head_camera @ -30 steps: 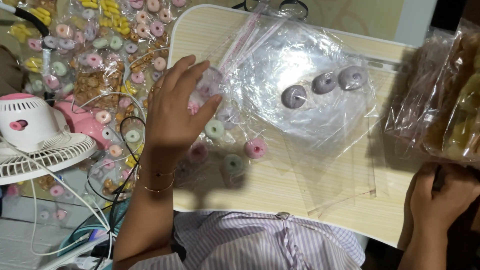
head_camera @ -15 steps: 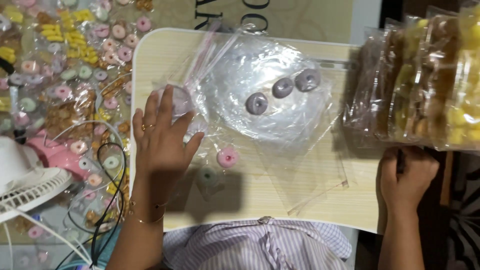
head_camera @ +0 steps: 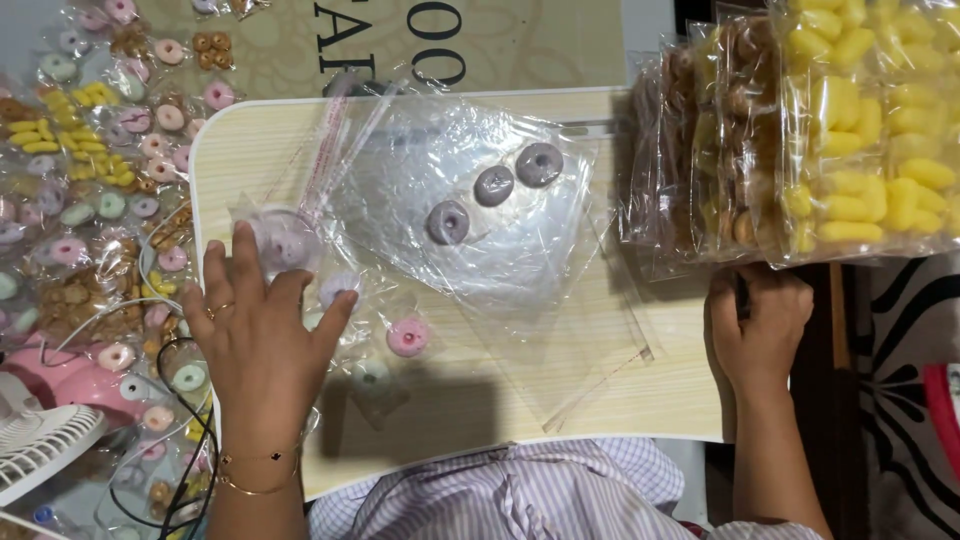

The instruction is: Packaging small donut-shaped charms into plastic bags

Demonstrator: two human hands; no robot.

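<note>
My left hand (head_camera: 255, 340) lies flat with fingers spread on small clear packets of ring-shaped sweets at the left end of a pale wooden lap table (head_camera: 480, 400). A pink ring sweet (head_camera: 407, 337) and a pale green one (head_camera: 370, 374) sit just right of that hand. Three purple ring sweets (head_camera: 490, 185) rest on a crumpled clear plastic sheet (head_camera: 450, 220) in the table's middle. My right hand (head_camera: 760, 320) is closed around a thin dark object at the table's right edge, below hanging snack bags.
Clear bags of yellow and brown snacks (head_camera: 830, 130) hang at the upper right. Many small packets of coloured ring sweets (head_camera: 100, 200) cover the floor at left. A white fan (head_camera: 40, 440) and cables (head_camera: 190, 420) lie at lower left. Empty clear sleeves (head_camera: 590, 370) lie on the table.
The view has swung right, so everything shifted left in the frame. My left hand came down from above the packets and now presses flat on them. My right hand keeps its grip.
</note>
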